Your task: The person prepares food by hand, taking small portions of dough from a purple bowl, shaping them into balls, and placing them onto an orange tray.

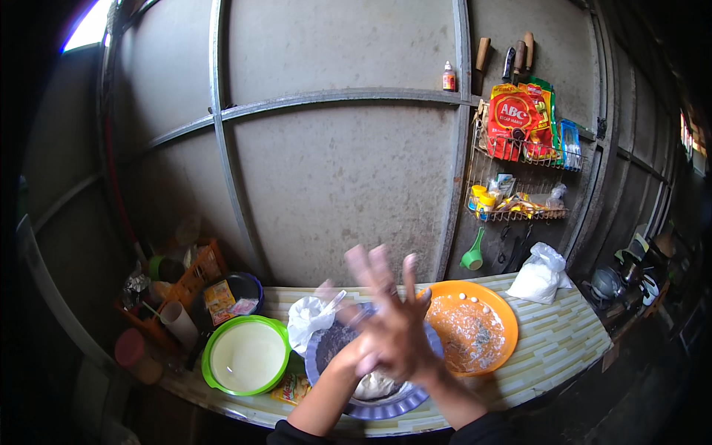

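Note:
Both my hands are raised over a purple fluted basin [389,410], palms together and blurred by motion. My left hand [356,334] lies against my right hand [403,334], whose fingers are spread upward. Neither hand shows anything held. Beneath them, a lump of white dough [374,386] sits in the basin, partly hidden by my wrists. To the right, an orange plate [509,334] bears scattered white flakes or flour and several small white balls [474,299] near its far edge. A white plastic bag [305,322] with a light-coloured handle in it stands left of the basin.
On the left are a green-rimmed bowl [208,361], a yellow packet [292,388], a dark pan [253,286] and an orange crate [197,272]. A bag of white powder [537,278] stands at the right. Wire racks [523,214] and a green scoop [473,258] hang on the wall.

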Demonstrator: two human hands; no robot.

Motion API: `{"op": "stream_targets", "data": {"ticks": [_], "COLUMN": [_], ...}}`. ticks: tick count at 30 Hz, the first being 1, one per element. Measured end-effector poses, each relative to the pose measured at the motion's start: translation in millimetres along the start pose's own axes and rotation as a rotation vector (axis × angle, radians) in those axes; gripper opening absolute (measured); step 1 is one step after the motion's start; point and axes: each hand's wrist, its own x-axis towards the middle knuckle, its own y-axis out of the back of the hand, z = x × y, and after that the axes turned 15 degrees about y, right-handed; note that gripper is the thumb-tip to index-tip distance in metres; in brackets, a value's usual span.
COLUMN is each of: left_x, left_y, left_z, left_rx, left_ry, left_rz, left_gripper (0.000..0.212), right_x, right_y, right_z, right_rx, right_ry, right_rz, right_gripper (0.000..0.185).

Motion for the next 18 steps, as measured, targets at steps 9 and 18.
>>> {"op": "stream_targets", "data": {"ticks": [9,18], "left_x": [3.3,-34.7], "left_y": [34.4,80.1], "left_z": [58.4,69.1], "left_rx": [-0.111,-0.59], "left_ry": [0.68,0.679], "left_rz": [-0.048,0.213], "left_gripper": [0.049,0.047], "right_x": [-2.9,-9.8], "right_y": [11.1,16.9], "right_z": [15.7,10.4], "right_rx": [-0.156,0.147], "right_ry": [-0.215,-0.378], "right_rz": [-0.289,-0.2], "right_gripper": [0.082,0.052]}}
